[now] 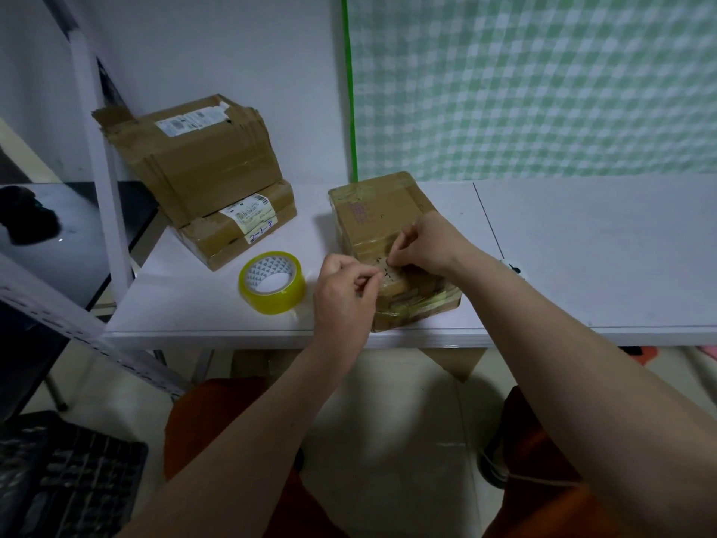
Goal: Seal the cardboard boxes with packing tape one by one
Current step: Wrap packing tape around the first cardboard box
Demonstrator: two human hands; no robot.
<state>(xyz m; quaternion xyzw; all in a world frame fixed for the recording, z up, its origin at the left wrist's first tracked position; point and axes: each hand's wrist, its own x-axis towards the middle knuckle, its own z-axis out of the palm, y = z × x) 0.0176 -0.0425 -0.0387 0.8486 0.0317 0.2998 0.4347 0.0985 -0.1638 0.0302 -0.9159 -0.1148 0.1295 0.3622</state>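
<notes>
- The cardboard box (382,231) being worked on lies on the white table (582,258), near its front edge, long axis running away from the person
- The left hand (343,293) sits at the box's near-left corner, fingers curled and pinching what looks like a strip of clear tape
- The right hand (425,246) rests on the box's top just beyond, fingertips pinching at the same strip; what exactly it holds is hard to tell
- The tape roll (271,282) lies flat just left of the left hand, so that hand is nearer
- Two stacked boxes (201,176) wait well to the left, at the back
</notes>
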